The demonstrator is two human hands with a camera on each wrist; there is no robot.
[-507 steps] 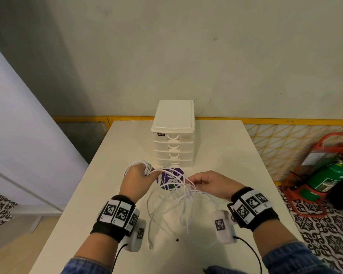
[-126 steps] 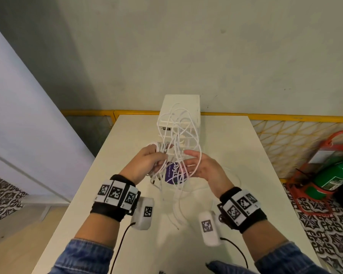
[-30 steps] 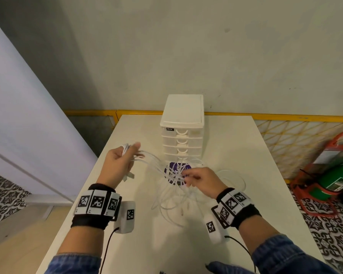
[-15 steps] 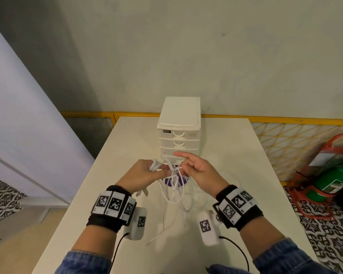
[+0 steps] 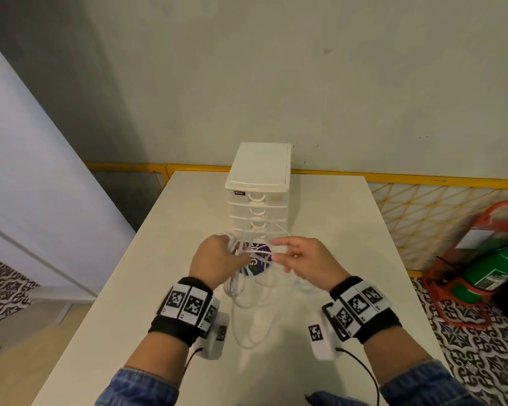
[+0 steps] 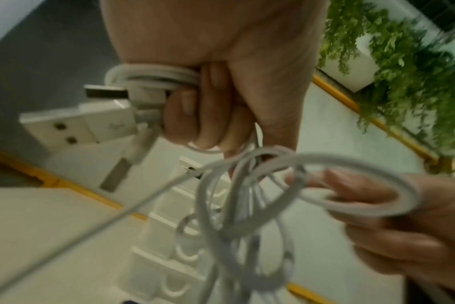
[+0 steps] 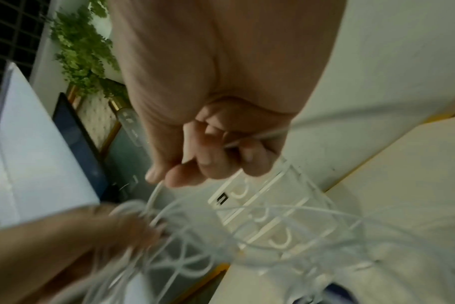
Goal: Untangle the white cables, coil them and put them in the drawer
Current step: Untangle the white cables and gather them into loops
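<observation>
Both hands are raised over the table just in front of the white drawer tower, whose drawers are all closed. My left hand grips a bundle of white cables in its curled fingers, with USB plugs sticking out beside them. My right hand pinches a thin white strand between thumb and forefinger. Short strands stretch between the two hands. Tangled loops hang from them down to the table. A purple round object lies under the cables, mostly hidden.
The white table ends at a yellow rail along the far wall. A green fire extinguisher in a red stand is on the floor to the right. A pale partition rises on the left.
In the last half second the hands drew slightly apart, so strands now stretch between them. A second ago the left hand was out to the left; it has come back to the centre.
</observation>
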